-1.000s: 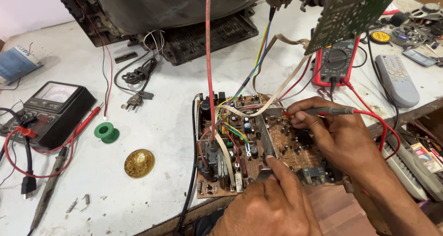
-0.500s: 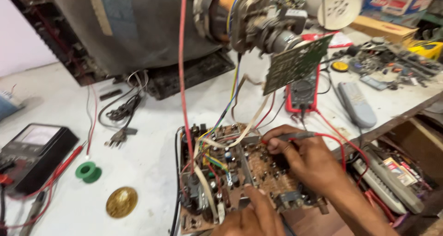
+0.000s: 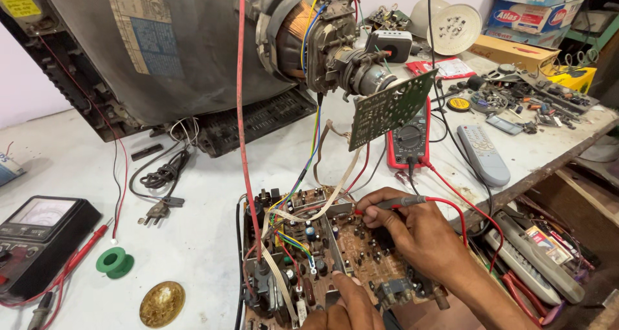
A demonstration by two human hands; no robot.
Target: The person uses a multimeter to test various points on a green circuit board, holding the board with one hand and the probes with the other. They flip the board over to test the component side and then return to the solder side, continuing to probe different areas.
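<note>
A brown circuit board (image 3: 303, 240) crowded with components and coloured wires lies at the near edge of the white bench. My right hand (image 3: 412, 230) rests on its right part and pinches a red test probe (image 3: 396, 203), tip pointing left onto the board. The probe's red lead (image 3: 461, 207) runs up to a red digital multimeter (image 3: 410, 138). My left hand (image 3: 345, 307) presses on the board's near edge at the bottom of the view, holding nothing that I can see. Above stands a picture tube (image 3: 193, 52) with a small green board (image 3: 390, 107) on its neck.
An analogue meter (image 3: 35, 233), a green solder spool (image 3: 115, 262) and a round brass tin (image 3: 162, 303) lie at the left. A grey remote (image 3: 482, 154), scattered tools and cardboard boxes (image 3: 529, 14) fill the right. More remotes sit on a lower shelf (image 3: 535, 259).
The view has tilted up and to the right, showing more of the tube and the right bench. Both hands have stayed on the board, the right one still holding the probe.
</note>
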